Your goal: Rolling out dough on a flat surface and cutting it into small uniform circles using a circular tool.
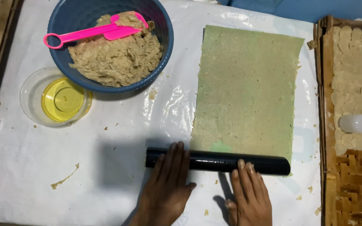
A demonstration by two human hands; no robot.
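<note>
Roller point(218, 162) under flat left hand point(167, 188), right hand point(249, 193).

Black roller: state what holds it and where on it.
Neither hand grips it. The left hand lies flat on the black roller near its left end; the right hand touches right of its middle.
</note>
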